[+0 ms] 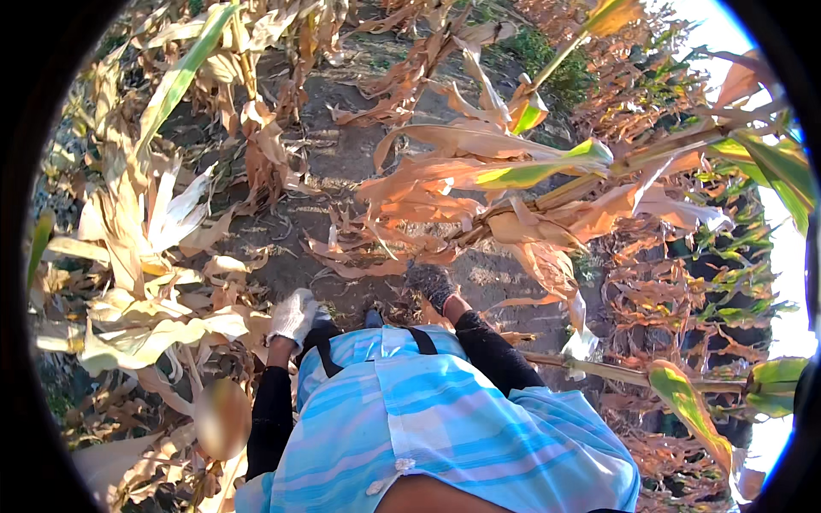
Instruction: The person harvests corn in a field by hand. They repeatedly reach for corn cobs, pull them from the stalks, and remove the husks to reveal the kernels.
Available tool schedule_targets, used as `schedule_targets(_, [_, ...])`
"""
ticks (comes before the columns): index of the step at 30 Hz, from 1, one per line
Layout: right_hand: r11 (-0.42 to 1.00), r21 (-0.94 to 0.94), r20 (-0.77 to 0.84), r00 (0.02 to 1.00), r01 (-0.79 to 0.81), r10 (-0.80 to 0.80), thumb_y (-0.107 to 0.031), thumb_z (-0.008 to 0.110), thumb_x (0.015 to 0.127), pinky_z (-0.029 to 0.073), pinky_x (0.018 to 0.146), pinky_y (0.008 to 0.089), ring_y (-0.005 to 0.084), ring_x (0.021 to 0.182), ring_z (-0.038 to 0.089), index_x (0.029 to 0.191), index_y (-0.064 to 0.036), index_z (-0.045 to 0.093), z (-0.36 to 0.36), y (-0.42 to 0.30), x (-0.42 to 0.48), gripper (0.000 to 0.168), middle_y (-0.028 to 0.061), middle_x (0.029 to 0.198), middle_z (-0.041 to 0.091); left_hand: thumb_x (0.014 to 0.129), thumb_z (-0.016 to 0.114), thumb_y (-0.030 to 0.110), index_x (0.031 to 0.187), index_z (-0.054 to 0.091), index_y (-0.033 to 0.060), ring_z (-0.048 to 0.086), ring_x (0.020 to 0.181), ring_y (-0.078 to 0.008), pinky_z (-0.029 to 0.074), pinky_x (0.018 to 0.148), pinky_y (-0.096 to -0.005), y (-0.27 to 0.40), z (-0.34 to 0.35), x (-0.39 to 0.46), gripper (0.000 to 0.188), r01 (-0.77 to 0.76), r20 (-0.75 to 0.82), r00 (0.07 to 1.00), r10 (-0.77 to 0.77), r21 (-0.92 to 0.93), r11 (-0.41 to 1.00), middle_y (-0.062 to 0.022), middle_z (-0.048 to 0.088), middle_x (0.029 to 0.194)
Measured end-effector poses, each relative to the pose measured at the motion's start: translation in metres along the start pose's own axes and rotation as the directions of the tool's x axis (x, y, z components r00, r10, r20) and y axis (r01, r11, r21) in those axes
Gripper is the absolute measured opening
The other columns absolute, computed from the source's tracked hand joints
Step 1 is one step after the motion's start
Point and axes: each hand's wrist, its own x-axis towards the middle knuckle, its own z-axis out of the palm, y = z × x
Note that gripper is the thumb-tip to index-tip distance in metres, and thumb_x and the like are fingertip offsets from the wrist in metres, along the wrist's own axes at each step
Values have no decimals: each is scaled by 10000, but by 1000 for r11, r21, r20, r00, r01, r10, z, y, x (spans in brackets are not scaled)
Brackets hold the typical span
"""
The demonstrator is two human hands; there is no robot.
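My left hand, in a pale knitted glove, hangs low beside my left leg, next to dry corn leaves; I see nothing held in it, but its fingers are partly hidden. My right hand, in a dark speckled glove, is stretched forward over the ground, just below a dry corn stalk that leans in from the right. Whether it touches the stalk's base or holds anything cannot be told. A pale opened corn husk stands out on the left.
Dry corn plants line the left and top. Bare soil runs ahead between them. Another corn stalk crosses at the right, near my right arm. My shoe tips show below the striped blue garment. More corn rows stand farther right.
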Motion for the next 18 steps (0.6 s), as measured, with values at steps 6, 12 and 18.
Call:
schedule_targets(6, [356, 933, -358, 268, 58, 895, -138, 564, 909, 499, 652, 311, 173, 759, 603, 994, -24, 619, -119, 32, -71, 152, 74, 881, 623, 892, 556, 186, 1084, 615, 97, 648, 841, -298, 522, 734, -398, 159, -31, 57, 220, -852, 96, 516, 851, 163, 498, -96, 652, 1015])
schedule_targets(12, [650, 613, -475, -448, 449, 758, -117, 587, 897, 490, 592, 258, 140, 695, 577, 960, -57, 582, -256, 138, -114, 87, 37, 845, 607, 905, 567, 168, 1129, 598, 23, 633, 969, -279, 502, 809, -345, 285, -25, 38, 268, -837, 276, 358, 892, -329, 438, -141, 640, 1074])
schedule_targets(18, [359, 913, -343, 113, -192, 933, -364, 630, 875, 419, 917, 328, 213, 1018, 567, 1193, -4, 558, -255, 171, -73, 485, 109, 1155, 596, 878, 604, 117, 1167, 586, 17, 625, 994, -218, 486, 880, -310, 390, -19, 4, 306, -679, 327, 98, 940, -668, 304, -121, 641, 1087])
